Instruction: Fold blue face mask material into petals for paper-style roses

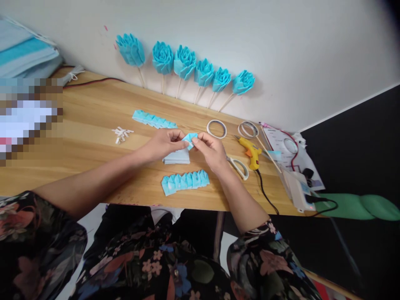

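Between both hands is a small folded piece of light-blue paper, pinched over the table. My left hand grips its left side with thumb and fingers, and my right hand pinches its right side. Just below them lies a stack of pale-blue sheets, partly covered by the hands. A row of folded blue petals rests nearer the table's front edge. Behind my left hand lies a second row of folded petals. Scissors lie beside my right wrist, their blades partly hidden.
Several blue paper flowers on sticks lean against the wall. Tape rolls, a yellow glue gun with its black cord and a power strip are at the right. Small white pieces lie left on the wooden table.
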A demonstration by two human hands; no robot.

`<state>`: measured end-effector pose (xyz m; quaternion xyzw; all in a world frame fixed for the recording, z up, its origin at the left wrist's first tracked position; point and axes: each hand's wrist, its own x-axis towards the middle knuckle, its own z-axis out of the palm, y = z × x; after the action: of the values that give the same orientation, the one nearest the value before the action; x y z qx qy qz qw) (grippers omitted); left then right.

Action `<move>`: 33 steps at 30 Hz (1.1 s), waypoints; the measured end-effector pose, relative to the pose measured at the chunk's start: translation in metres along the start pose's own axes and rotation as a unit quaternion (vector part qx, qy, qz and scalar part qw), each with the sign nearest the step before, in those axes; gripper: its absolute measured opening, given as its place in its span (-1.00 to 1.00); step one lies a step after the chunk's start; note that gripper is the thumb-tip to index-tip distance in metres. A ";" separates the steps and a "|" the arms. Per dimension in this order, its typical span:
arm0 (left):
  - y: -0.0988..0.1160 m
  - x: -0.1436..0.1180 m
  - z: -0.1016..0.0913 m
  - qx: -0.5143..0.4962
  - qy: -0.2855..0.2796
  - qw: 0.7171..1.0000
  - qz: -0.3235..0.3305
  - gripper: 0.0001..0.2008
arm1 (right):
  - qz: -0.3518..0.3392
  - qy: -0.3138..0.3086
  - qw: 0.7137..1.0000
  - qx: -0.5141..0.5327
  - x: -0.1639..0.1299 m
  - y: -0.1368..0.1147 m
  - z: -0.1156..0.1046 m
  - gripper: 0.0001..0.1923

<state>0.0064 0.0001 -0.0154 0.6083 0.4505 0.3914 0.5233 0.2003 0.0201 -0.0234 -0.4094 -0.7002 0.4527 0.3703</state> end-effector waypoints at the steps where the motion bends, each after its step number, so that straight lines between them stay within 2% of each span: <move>1: 0.001 0.000 0.000 0.001 -0.002 1.000 0.000 -0.78 | -0.004 0.000 1.000 0.004 0.000 0.001 -0.001 -0.59; 8: 0.001 -0.002 0.002 0.032 -0.030 0.999 0.014 -0.73 | -0.006 -0.012 1.000 0.005 -0.001 -0.001 0.002 -0.57; 15: 0.002 -0.003 0.004 0.038 -0.043 0.998 0.022 -0.78 | -0.013 0.032 0.999 -0.002 -0.002 -0.004 0.004 -0.55; 17: 0.003 -0.003 0.002 0.025 -0.032 0.999 0.015 -0.80 | -0.011 0.043 0.998 0.034 -0.001 -0.001 0.001 -0.54; 20: 0.005 -0.002 -0.001 -0.002 0.016 1.000 0.015 -0.79 | -0.003 0.044 0.995 0.086 0.000 0.001 -0.003 -0.51; 23: 0.005 -0.002 -0.003 -0.021 0.054 0.998 0.019 -0.76 | -0.002 0.025 0.997 0.077 0.000 -0.001 -0.003 -0.54; 27: 0.005 -0.002 -0.001 -0.033 0.059 0.998 0.016 -0.76 | 0.002 -0.002 0.999 0.033 0.000 -0.005 -0.001 -0.64; 33: 0.006 -0.003 -0.002 -0.019 0.055 0.998 0.007 -0.74 | 0.000 0.013 1.000 0.020 0.002 -0.001 -0.001 -0.74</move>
<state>0.0047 -0.0029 -0.0097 0.5787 0.4666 0.4365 0.5068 0.2002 0.0223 -0.0220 -0.4074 -0.6865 0.4613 0.3872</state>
